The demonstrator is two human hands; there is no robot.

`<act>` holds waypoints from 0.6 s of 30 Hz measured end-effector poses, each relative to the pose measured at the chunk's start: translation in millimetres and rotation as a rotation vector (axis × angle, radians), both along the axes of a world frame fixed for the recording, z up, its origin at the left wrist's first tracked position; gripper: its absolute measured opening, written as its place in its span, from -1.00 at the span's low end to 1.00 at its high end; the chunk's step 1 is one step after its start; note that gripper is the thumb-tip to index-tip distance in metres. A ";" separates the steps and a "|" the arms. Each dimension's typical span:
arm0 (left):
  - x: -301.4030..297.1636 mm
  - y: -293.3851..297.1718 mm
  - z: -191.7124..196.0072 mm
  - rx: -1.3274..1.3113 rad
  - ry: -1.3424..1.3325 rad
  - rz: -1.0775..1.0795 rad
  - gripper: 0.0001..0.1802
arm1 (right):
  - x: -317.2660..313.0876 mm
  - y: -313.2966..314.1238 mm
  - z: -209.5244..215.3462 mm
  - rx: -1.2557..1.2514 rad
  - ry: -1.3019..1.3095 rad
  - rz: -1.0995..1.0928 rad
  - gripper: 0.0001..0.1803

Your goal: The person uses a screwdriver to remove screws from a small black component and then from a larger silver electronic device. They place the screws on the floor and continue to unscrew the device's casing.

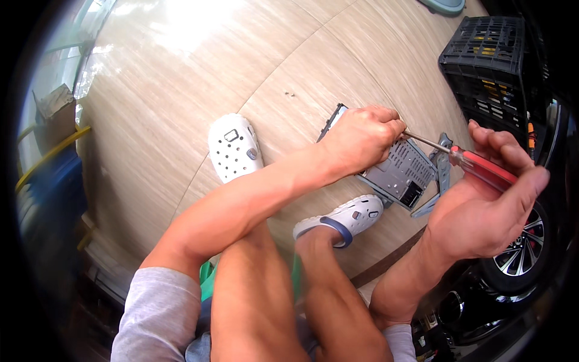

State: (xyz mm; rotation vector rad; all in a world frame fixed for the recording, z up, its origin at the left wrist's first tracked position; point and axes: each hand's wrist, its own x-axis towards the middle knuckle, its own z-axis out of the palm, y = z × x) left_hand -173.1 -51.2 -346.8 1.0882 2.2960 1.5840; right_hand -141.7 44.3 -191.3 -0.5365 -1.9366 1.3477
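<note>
Posture: person crouched on a pale wood-pattern floor (181, 78), bare knees in the foreground, both forearms reaching forward from the lower edge.
Footwear: white perforated clogs, one (234, 146) flat to the left, one (347, 218) just below the workpiece, nearly touching it.
Right hand (482, 208): fingers wrapped round the red translucent handle of a screwdriver (479, 171); thumb and fingertips partly extended along the grip, so clamped, though loosely at the tips. Shaft runs left toward the unit.
Left hand (362, 140): fingers curled together over the top of a car stereo chassis (401, 172), pressing it down; whether they pinch the driver tip or a screw, cannot tell, it is hidden under the knuckles.
Workpiece: grey metal car stereo chassis lying on the floor, tilted, vented side up, mounting brackets (441, 166) sticking out at its right end.
Beyond, right: black plastic crate (485, 66) with yellow items inside, near the floor's far right edge.
Right edge: car wheel (520, 244) with alloy spokes, dark bodywork above.
Far left: cardboard box (55, 102) and yellow hose, blurred.
Risk: driver tip sits right beside the left fingers; a slip off the screw head could jab them. Cause, by my reading: loose grip on the handle and a shallow shaft angle.
Risk: chassis rests unevenly on its brackets; side pressure could skid it toward the nearer clog.
</note>
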 end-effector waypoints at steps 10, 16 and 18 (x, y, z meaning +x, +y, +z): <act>12.7 -0.6 -10.7 0.051 -0.009 0.014 -0.87 | -12.1 31.5 6.1 -0.494 -0.033 0.448 -0.43; 16.1 -3.3 -11.6 0.065 -0.030 0.041 -0.88 | -19.2 20.6 18.4 -0.105 -0.371 0.113 -0.50; 15.3 -2.7 -8.7 0.067 -0.054 0.026 -0.89 | -17.3 28.5 35.6 0.323 -0.773 0.122 -0.50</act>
